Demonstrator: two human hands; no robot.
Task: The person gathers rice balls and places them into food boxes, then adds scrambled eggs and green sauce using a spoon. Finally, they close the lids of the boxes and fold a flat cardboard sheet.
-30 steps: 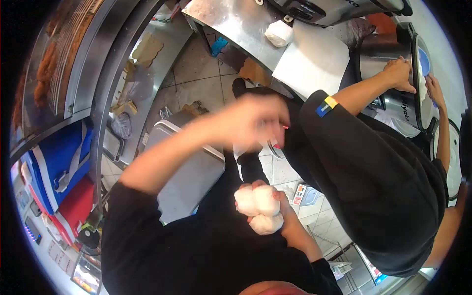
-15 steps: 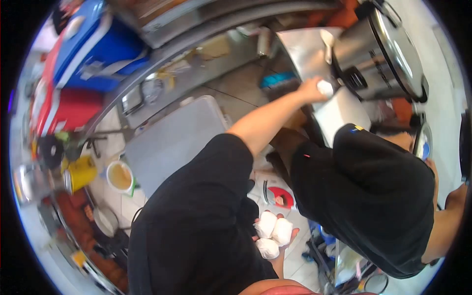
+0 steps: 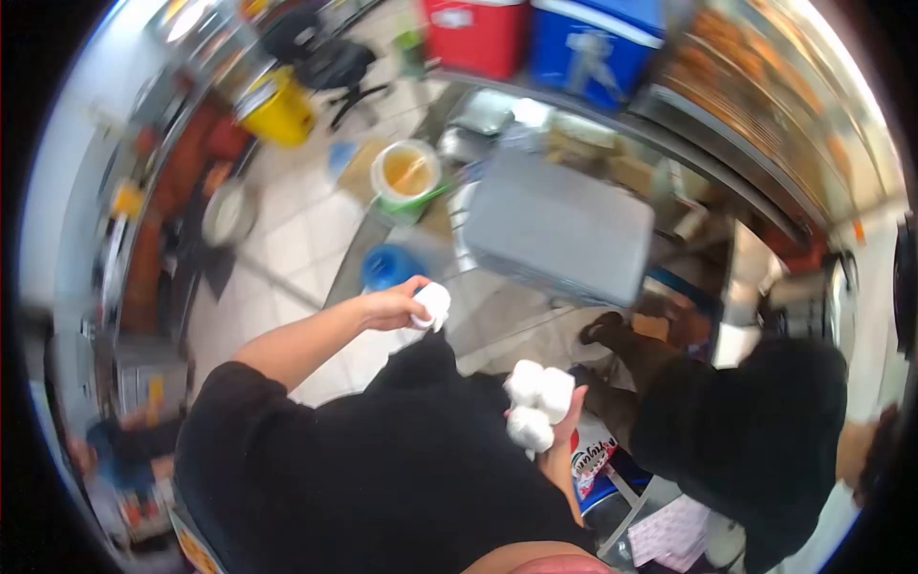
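Note:
My left hand (image 3: 397, 306), out in front on the left, is closed around one small white bundle (image 3: 433, 305), thumb below and fingers over the top. The bundle seems wrapped in paper or thin film; its contents are hidden. Held palm up near my chest, my right hand (image 3: 566, 421) cradles three similar white bundles (image 3: 540, 406), clustered together with the thumb along their right side. Beyond my left hand, on the floor side, are a blue round container (image 3: 390, 267) and a white bucket (image 3: 405, 172) of orange-brown contents.
A grey-lidded box (image 3: 559, 225) stands ahead. Behind it are a red cooler (image 3: 475, 38), a blue cooler (image 3: 598, 53) and a glass food display (image 3: 755, 57). Close on my right is a person in black (image 3: 736, 426). A yellow bin (image 3: 277, 107) and office chair (image 3: 330, 62) stand far left.
The view has turned left. My left hand has swung from beside the metal pot on the right to my left front, still holding a bundle. My right hand keeps its three.

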